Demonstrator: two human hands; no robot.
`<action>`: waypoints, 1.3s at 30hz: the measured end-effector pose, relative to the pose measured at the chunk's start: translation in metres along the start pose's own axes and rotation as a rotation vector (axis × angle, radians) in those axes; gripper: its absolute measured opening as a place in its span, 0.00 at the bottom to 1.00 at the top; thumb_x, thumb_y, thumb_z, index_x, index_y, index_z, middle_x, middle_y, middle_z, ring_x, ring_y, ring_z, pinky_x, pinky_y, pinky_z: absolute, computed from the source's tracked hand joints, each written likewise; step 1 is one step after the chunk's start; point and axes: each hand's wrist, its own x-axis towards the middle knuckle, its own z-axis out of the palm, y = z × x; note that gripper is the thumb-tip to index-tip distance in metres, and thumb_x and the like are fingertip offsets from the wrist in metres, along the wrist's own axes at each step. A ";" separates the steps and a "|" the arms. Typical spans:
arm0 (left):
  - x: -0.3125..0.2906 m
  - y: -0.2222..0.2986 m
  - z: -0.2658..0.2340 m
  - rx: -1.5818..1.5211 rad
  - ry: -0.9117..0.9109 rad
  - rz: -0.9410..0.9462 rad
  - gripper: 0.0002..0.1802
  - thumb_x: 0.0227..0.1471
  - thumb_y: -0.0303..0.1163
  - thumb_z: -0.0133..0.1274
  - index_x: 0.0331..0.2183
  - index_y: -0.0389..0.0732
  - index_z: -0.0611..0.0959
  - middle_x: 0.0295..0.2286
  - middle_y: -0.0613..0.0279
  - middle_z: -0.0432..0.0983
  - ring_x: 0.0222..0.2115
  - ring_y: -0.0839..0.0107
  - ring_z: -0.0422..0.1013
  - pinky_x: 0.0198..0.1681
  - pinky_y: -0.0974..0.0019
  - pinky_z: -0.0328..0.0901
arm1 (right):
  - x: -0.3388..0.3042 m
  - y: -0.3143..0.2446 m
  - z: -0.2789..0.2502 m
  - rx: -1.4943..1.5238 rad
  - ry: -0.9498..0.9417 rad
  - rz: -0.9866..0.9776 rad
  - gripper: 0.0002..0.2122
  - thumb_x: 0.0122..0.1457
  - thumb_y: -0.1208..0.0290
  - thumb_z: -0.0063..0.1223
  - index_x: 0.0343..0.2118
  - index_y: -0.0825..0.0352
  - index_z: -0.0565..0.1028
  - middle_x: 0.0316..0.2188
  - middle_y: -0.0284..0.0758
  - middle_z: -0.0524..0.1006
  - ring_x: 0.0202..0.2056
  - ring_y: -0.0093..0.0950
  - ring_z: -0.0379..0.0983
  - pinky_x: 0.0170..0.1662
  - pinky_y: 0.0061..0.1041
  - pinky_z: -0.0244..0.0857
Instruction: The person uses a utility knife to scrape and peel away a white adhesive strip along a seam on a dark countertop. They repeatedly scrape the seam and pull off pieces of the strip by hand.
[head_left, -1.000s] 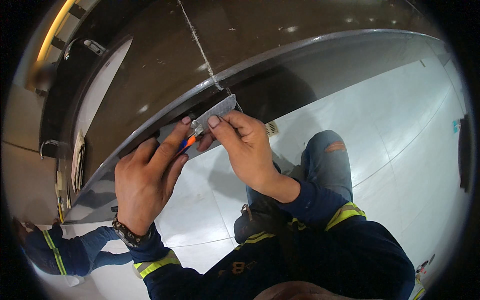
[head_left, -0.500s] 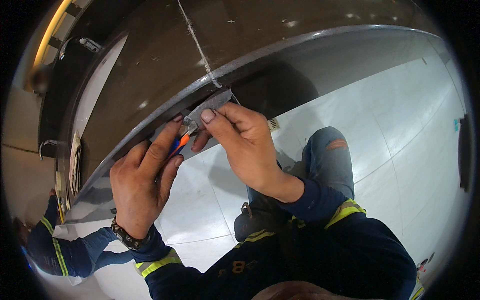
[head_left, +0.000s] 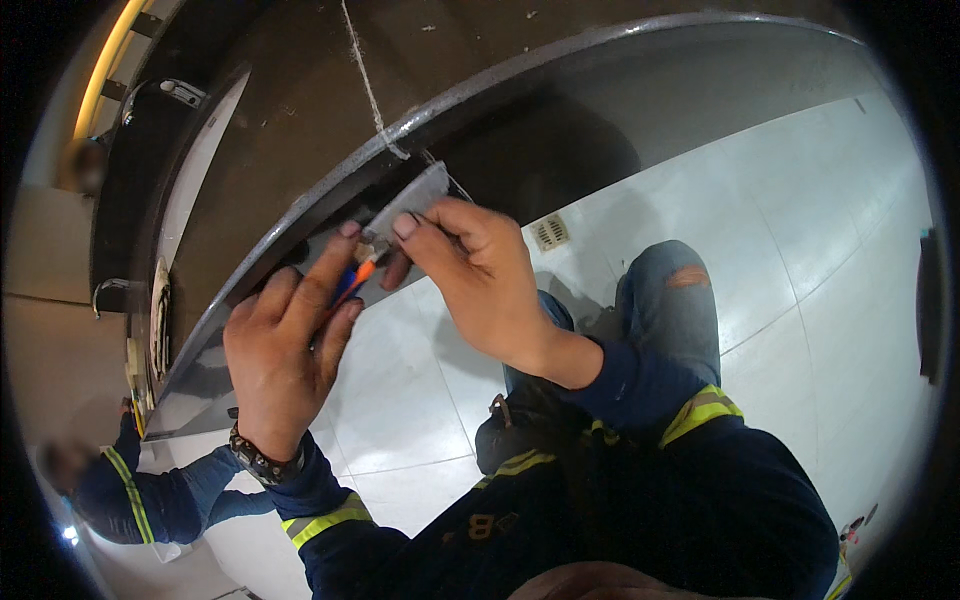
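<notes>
My left hand (head_left: 283, 350) is closed round a small tool with an orange-and-blue handle (head_left: 362, 273); its metal end meets a flat grey plate. That grey plate (head_left: 412, 197), thin and straight-edged, is pinched between thumb and fingers of my right hand (head_left: 492, 290). A greyish lump (head_left: 372, 248) shows where tool and plate come together, by my left index fingertip. Both hands work just under the rounded edge of a large dark brown counter (head_left: 300, 135). A whitish seam (head_left: 366, 80) crosses its top and runs down the front near the plate's upper end.
Beneath the counter lies a floor of pale tiles (head_left: 780, 220) with a small drain grate (head_left: 550, 232). My bent knee (head_left: 668, 300) is close below it. At the far left, another person (head_left: 165, 495) in a striped dark jacket is by the counter's end. A folded cloth (head_left: 160, 320) hangs there.
My view has shifted slightly, so the counter edge sits higher. The right hand and the grey plate have moved a little up and left; both grips stay the same.
</notes>
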 end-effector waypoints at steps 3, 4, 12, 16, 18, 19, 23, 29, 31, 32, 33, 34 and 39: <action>0.001 0.005 -0.002 0.049 -0.031 -0.027 0.31 0.53 0.40 0.63 0.60 0.58 0.78 0.25 0.62 0.69 0.25 0.62 0.69 0.34 0.59 0.66 | -0.007 0.011 0.000 0.030 0.035 0.018 0.12 0.71 0.70 0.47 0.39 0.74 0.77 0.30 0.37 0.81 0.32 0.23 0.80 0.37 0.22 0.73; 0.002 0.005 -0.004 0.037 -0.041 -0.030 0.31 0.53 0.40 0.63 0.60 0.57 0.79 0.25 0.63 0.69 0.25 0.63 0.68 0.34 0.59 0.66 | -0.006 0.010 0.002 0.052 0.039 0.010 0.11 0.72 0.69 0.47 0.40 0.73 0.77 0.30 0.37 0.81 0.32 0.22 0.80 0.35 0.22 0.72; 0.000 0.004 -0.006 0.012 -0.040 -0.017 0.32 0.52 0.42 0.64 0.59 0.54 0.80 0.24 0.63 0.66 0.25 0.64 0.66 0.35 0.59 0.64 | -0.006 0.015 0.001 0.062 -0.002 -0.064 0.12 0.72 0.66 0.47 0.42 0.71 0.77 0.30 0.37 0.82 0.33 0.22 0.81 0.36 0.22 0.72; -0.004 0.005 0.000 0.018 0.011 -0.014 0.32 0.50 0.40 0.65 0.58 0.54 0.81 0.25 0.63 0.67 0.27 0.63 0.66 0.37 0.58 0.64 | -0.004 0.012 -0.003 0.050 -0.042 -0.030 0.12 0.72 0.65 0.47 0.43 0.71 0.77 0.30 0.36 0.81 0.33 0.23 0.81 0.36 0.22 0.73; -0.002 0.011 0.000 0.043 0.051 -0.001 0.32 0.49 0.39 0.66 0.58 0.54 0.81 0.25 0.62 0.67 0.28 0.63 0.67 0.38 0.58 0.65 | -0.003 0.009 -0.004 0.050 -0.052 -0.003 0.12 0.72 0.66 0.47 0.43 0.71 0.77 0.30 0.37 0.81 0.33 0.23 0.81 0.36 0.22 0.73; -0.002 0.012 -0.002 0.047 0.052 -0.009 0.33 0.49 0.39 0.67 0.58 0.54 0.81 0.25 0.62 0.67 0.28 0.63 0.67 0.39 0.58 0.66 | -0.002 0.007 -0.003 0.060 -0.052 0.009 0.12 0.72 0.66 0.47 0.43 0.71 0.77 0.30 0.37 0.81 0.33 0.23 0.81 0.36 0.22 0.74; -0.002 0.010 -0.003 0.048 0.056 -0.033 0.35 0.47 0.37 0.67 0.59 0.54 0.80 0.26 0.62 0.68 0.29 0.62 0.68 0.41 0.58 0.67 | 0.001 0.004 0.001 0.099 -0.021 0.013 0.12 0.72 0.70 0.45 0.40 0.75 0.76 0.31 0.38 0.80 0.32 0.22 0.79 0.37 0.21 0.73; 0.001 0.009 -0.008 0.000 0.051 -0.050 0.34 0.49 0.36 0.66 0.59 0.53 0.80 0.25 0.60 0.68 0.28 0.62 0.68 0.36 0.59 0.67 | 0.004 -0.003 0.002 0.117 -0.027 0.020 0.12 0.72 0.70 0.47 0.41 0.75 0.77 0.31 0.38 0.80 0.32 0.22 0.79 0.36 0.20 0.73; 0.001 0.008 -0.008 -0.042 0.073 -0.069 0.33 0.50 0.37 0.66 0.59 0.53 0.79 0.25 0.60 0.68 0.27 0.63 0.68 0.35 0.59 0.67 | 0.010 -0.011 0.005 0.119 -0.033 -0.003 0.12 0.72 0.70 0.47 0.41 0.75 0.77 0.30 0.37 0.80 0.32 0.22 0.79 0.36 0.20 0.72; 0.000 0.008 -0.007 -0.087 0.095 -0.090 0.33 0.50 0.37 0.66 0.59 0.53 0.79 0.25 0.60 0.67 0.27 0.63 0.67 0.34 0.58 0.66 | 0.012 -0.013 0.006 0.120 -0.036 -0.014 0.12 0.72 0.70 0.47 0.41 0.75 0.77 0.30 0.37 0.80 0.32 0.22 0.79 0.36 0.20 0.72; 0.000 0.007 -0.007 -0.103 0.103 -0.098 0.33 0.51 0.37 0.65 0.59 0.53 0.79 0.24 0.60 0.67 0.26 0.63 0.67 0.34 0.58 0.66 | 0.013 -0.014 0.006 0.095 -0.038 -0.013 0.12 0.72 0.70 0.47 0.41 0.75 0.77 0.30 0.37 0.80 0.32 0.22 0.79 0.36 0.20 0.72; 0.000 0.007 -0.006 -0.121 0.106 -0.105 0.32 0.51 0.38 0.65 0.59 0.53 0.79 0.24 0.60 0.66 0.26 0.63 0.67 0.34 0.58 0.66 | 0.012 -0.014 0.006 0.070 -0.041 -0.011 0.11 0.72 0.70 0.47 0.41 0.75 0.77 0.30 0.37 0.80 0.32 0.22 0.79 0.36 0.20 0.72; 0.002 0.007 -0.015 -0.082 0.017 -0.075 0.32 0.52 0.38 0.65 0.59 0.53 0.79 0.23 0.61 0.65 0.26 0.63 0.66 0.33 0.59 0.65 | 0.008 -0.007 0.004 0.068 -0.040 -0.021 0.11 0.72 0.70 0.47 0.40 0.74 0.77 0.29 0.37 0.80 0.32 0.22 0.79 0.35 0.20 0.72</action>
